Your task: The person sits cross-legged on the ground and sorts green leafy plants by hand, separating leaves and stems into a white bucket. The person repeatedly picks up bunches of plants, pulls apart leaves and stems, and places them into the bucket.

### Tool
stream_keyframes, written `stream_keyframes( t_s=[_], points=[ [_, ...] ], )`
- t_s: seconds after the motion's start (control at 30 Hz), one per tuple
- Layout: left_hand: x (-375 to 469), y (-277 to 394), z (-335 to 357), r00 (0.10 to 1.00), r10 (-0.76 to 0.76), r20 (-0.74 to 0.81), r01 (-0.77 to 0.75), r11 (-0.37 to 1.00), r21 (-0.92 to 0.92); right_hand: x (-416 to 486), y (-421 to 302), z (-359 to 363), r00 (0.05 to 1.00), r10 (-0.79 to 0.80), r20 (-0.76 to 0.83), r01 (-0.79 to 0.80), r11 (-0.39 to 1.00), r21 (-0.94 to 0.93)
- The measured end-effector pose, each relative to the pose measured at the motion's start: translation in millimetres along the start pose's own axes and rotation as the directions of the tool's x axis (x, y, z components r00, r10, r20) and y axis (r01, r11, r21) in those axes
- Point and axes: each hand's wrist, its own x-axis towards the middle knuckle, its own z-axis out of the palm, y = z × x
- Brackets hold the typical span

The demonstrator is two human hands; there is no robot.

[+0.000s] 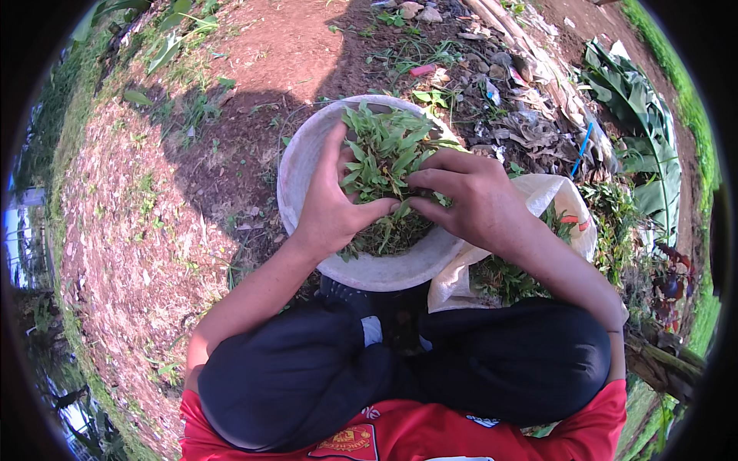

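A round, pale grey basin [369, 280] stands on the ground before my knees. Over it is a clump of leafy green grass plants [383, 150], with a darker mass of grass and roots [392, 233] beneath. My left hand [331, 201] is curved round the clump's left side, thumb towards the middle and fingers partly hidden by leaves. From the right, my right hand [470, 193] pinches stems at the clump's lower right edge, its fingertips close to the left thumb. An open white woven sack [542, 193] with more green plants [507, 279] lies right of the basin, partly under my right forearm.
Stones [428, 14], dry leaves and plastic scraps lie beyond the basin at the upper right, with a blue straw-like stick [582, 150]. A large banana leaf [657, 155] lies further right. A log [660, 363] is beside my right knee. Grassy soil stretches left.
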Motion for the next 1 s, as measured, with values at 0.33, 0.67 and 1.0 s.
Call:
stream_keyframes(
  t_s=[0.33, 0.67, 1.0],
  points=[
    [1, -5, 0, 1.000, -0.009, 0.018, 0.009, 1.000, 0.003, 0, -2, 0, 0.994, 0.106, 0.029, -0.108, 0.991, 0.079],
    [0, 1, -1, 0.999, -0.016, 0.038, 0.017, 1.000, -0.013, 1, 1, -25, 0.889, 0.435, 0.144, -0.456, 0.814, 0.359],
    [0, 1, -3, 0.998, 0.038, 0.049, -0.041, 0.997, 0.071, -2, 4, -11, 0.816, 0.563, 0.131, -0.472, 0.517, 0.714]
  ],
)
